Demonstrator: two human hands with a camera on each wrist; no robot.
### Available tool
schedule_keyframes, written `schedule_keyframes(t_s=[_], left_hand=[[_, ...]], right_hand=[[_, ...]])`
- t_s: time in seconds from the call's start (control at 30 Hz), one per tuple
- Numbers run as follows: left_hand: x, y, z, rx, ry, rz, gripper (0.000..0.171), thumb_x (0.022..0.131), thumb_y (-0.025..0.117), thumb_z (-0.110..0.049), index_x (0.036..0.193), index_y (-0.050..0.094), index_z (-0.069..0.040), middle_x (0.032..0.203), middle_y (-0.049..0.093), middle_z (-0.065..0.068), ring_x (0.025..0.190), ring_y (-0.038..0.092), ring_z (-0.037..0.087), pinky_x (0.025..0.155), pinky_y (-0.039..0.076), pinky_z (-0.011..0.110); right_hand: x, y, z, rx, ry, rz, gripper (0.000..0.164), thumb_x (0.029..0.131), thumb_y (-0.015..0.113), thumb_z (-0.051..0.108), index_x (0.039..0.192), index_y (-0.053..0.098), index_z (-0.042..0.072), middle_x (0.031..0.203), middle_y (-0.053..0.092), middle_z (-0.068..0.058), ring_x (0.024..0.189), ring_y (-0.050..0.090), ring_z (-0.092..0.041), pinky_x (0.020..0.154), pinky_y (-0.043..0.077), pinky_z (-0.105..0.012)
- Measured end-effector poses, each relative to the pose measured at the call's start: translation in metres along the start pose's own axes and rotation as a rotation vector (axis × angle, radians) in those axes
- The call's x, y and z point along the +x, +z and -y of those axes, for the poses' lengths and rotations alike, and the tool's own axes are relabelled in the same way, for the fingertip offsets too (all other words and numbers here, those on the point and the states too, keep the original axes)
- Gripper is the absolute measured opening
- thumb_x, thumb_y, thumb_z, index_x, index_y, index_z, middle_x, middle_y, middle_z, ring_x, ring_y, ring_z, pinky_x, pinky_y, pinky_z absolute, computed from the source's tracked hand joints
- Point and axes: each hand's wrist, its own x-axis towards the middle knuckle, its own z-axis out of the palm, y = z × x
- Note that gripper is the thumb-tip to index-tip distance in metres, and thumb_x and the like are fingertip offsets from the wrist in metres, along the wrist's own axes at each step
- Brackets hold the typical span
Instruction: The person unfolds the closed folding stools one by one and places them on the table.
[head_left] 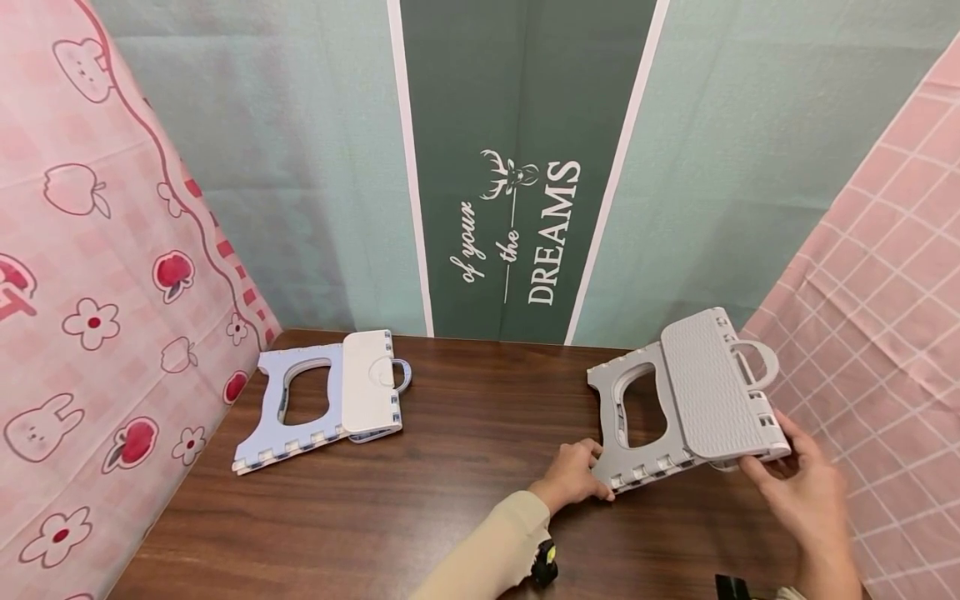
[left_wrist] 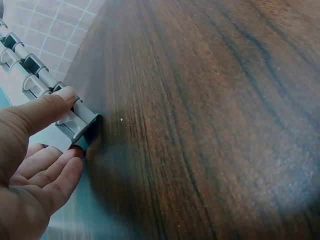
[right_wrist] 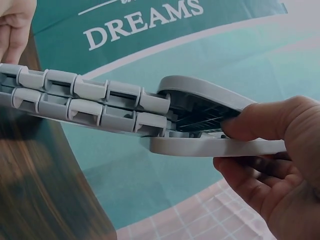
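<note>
A grey folding step stool [head_left: 705, 383], nearly folded flat, is tilted up off the table at the right in the head view. My left hand [head_left: 572, 475] pinches the corner of its leg end, with the thumb on the hinged edge [left_wrist: 47, 82] in the left wrist view. At the other end my right hand [head_left: 810, 496] grips a seat panel. In the right wrist view the two seat halves [right_wrist: 215, 146] stand a little apart, my thumb between them and the fingers beneath the lower one. The stool's carry handle [head_left: 765, 367] sticks out on the far right.
A second folding stool, blue and white [head_left: 300, 425], lies folded on the left of the brown wooden table [head_left: 450, 467]. Behind hangs a green cloth [head_left: 510, 100] with lettering. Pink cloths [head_left: 900, 275] stand along both sides, the right one close to my right hand.
</note>
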Motion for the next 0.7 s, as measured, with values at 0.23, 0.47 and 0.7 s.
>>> schedule_keyframes(t_s=[0.23, 0.47, 0.7], left_hand=[[0.001, 0.002, 0.002, 0.013, 0.031, 0.010, 0.059, 0.056, 0.090, -0.022, 0.107, 0.062, -0.011, 0.084, 0.066, -0.007, 0.083, 0.056, 0.006, 0.070, 0.042, 0.015], [0.003, 0.004, 0.004, -0.020, 0.019, 0.012, 0.059, 0.058, 0.089, -0.021, 0.109, 0.061, -0.011, 0.088, 0.065, -0.003, 0.083, 0.057, 0.007, 0.069, 0.044, 0.017], [0.003, 0.001, 0.004, -0.048, 0.021, 0.011, 0.060, 0.058, 0.089, -0.018, 0.110, 0.061, -0.008, 0.089, 0.066, -0.001, 0.081, 0.058, 0.007, 0.069, 0.044, 0.016]], right_hand=[[0.003, 0.005, 0.010, -0.109, -0.062, -0.051, 0.067, 0.059, 0.071, -0.010, 0.124, 0.053, -0.008, 0.090, 0.040, 0.042, 0.070, 0.042, 0.026, 0.062, 0.035, 0.000], [0.005, 0.007, 0.012, -0.153, -0.115, -0.052, 0.070, 0.058, 0.072, -0.008, 0.126, 0.053, -0.006, 0.078, 0.055, 0.022, 0.067, 0.040, 0.025, 0.059, 0.034, -0.001], [0.005, 0.013, 0.011, -0.063, -0.188, 0.021, 0.083, 0.057, 0.070, -0.019, 0.135, 0.043, -0.005, 0.098, 0.042, 0.033, 0.077, 0.043, 0.024, 0.066, 0.037, -0.001]])
